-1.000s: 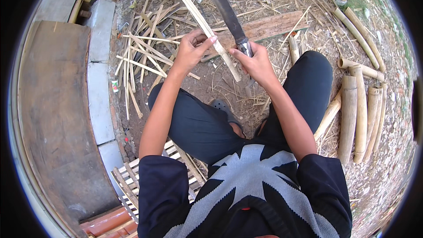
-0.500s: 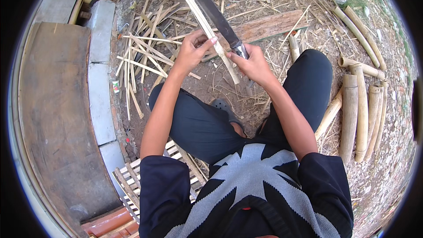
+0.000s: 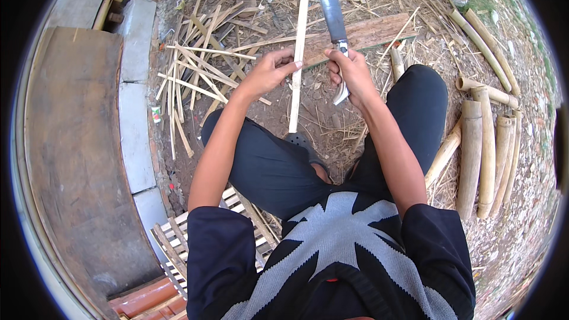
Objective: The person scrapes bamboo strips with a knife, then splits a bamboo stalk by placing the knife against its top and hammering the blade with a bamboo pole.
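Observation:
My left hand [image 3: 274,72] pinches a long pale bamboo strip [image 3: 300,26] between thumb and fingers. The strip stands nearly straight away from me, its near end hanging above my shoe [image 3: 302,142] and its far end leaving the top of the view. To its right, my right hand [image 3: 349,74] is wrapped round the handle of a machete [image 3: 332,9]. Its broad dark blade points away from me, a little apart from the strip. The handle's pale curved butt [image 3: 341,93] shows below my fist.
A rough plank [image 3: 373,34] lies on the ground beyond my hands. Split bamboo strips [image 3: 198,71] are heaped to the left. Cut bamboo poles [image 3: 471,154] lie at right, beside my knee. A slatted bamboo rack [image 3: 178,243] and a brown board [image 3: 83,154] are at left.
The bamboo strip has swung from a leftward slant to nearly straight ahead, its near end lower. The machete has turned more upright and moved right, away from the strip; my right thumb no longer touches the strip.

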`<state>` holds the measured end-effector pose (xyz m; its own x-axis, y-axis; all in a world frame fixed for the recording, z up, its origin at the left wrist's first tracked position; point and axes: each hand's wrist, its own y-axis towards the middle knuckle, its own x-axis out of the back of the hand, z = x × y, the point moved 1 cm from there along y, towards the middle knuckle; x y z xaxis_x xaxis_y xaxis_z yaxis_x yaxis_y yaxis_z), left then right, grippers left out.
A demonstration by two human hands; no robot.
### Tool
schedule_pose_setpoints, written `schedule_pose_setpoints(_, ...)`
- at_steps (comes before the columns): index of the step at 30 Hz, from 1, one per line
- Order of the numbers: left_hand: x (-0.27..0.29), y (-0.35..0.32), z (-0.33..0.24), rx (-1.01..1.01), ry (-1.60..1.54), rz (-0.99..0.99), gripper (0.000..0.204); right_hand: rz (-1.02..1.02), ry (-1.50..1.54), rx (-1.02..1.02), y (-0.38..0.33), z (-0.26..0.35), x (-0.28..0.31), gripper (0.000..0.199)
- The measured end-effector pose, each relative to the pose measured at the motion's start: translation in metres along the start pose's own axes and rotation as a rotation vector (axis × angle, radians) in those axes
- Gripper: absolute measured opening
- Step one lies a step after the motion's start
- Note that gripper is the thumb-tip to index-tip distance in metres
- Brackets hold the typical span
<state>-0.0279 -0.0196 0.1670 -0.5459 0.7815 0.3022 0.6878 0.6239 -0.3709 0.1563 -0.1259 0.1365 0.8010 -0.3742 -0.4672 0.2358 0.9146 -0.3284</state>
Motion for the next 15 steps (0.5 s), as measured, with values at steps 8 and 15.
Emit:
schedule_pose_setpoints(8, 0.003, 0.01, 0.027, -0.245, 0.29, -0.025, 0.039, -0.126, 0.328, 0.077, 0.004, 0.03, 0.022, 0.011)
schedule_pose_setpoints(15, 0.001, 0.002, 0.023, 0.064, 0.034, -0.153, 0.032, -0.175, 0.226, 0.113, -0.001, 0.05, 0.04, 0.018)
